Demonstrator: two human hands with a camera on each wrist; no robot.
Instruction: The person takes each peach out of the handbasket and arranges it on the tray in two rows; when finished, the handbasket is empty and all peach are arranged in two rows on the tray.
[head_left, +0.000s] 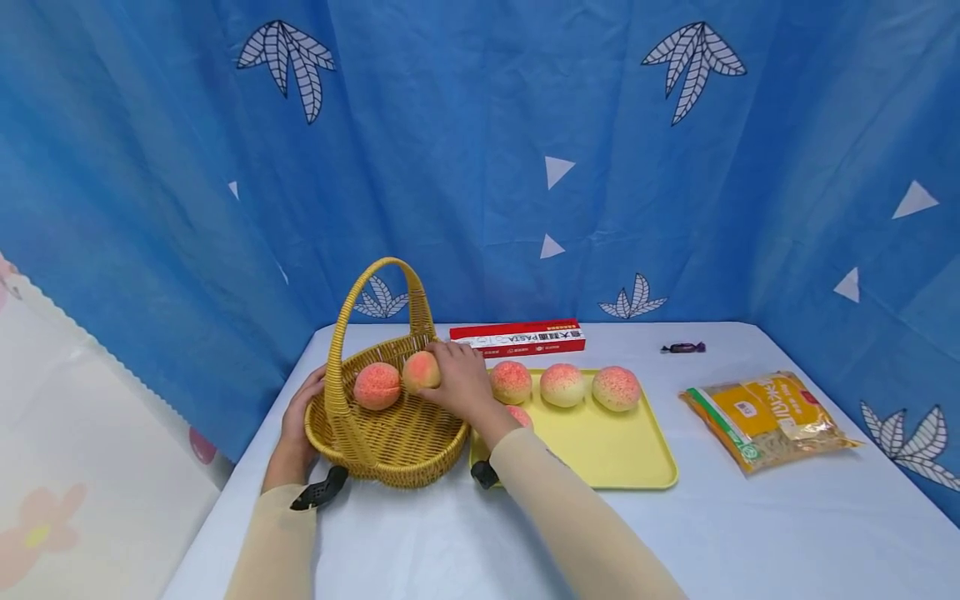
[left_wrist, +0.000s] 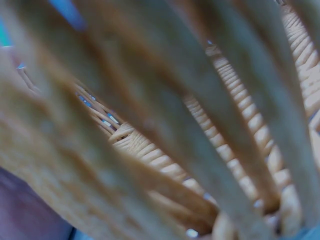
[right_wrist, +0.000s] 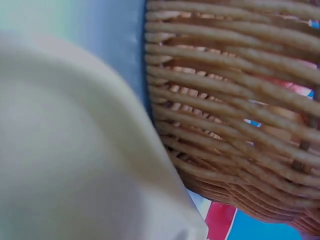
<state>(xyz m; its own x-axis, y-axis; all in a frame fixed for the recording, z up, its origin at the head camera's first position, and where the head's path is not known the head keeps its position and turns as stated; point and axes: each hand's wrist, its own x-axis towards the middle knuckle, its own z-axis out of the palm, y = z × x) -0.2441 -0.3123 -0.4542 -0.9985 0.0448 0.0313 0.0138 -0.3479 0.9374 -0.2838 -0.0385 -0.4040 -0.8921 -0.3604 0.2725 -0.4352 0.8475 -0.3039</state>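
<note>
A yellow wicker basket point(head_left: 420, 471) with a tall arched handle stands on the left of the table. Against its left side is my left hand point(head_left: 297, 421), which holds it near the rim; in the left wrist view the woven strands point(left_wrist: 165, 100) fill the picture. My right hand point(head_left: 467, 382) reaches over the right rim and grips a peach point(head_left: 420, 372) inside the basket. Another peach point(head_left: 377, 386) lies left of it, beside the handle. To the right, several more peaches point(head_left: 562, 385) sit on a yellow tray point(head_left: 615, 454), one partly hidden by my right arm.
Behind the tray lies a red pasta box point(head_left: 525, 337). A small purple wrapped candy point(head_left: 683, 347) is at the back right, and an orange food bag point(head_left: 768, 419) lies right of the tray. Blue curtain point(head_left: 480, 167) borders the table's back.
</note>
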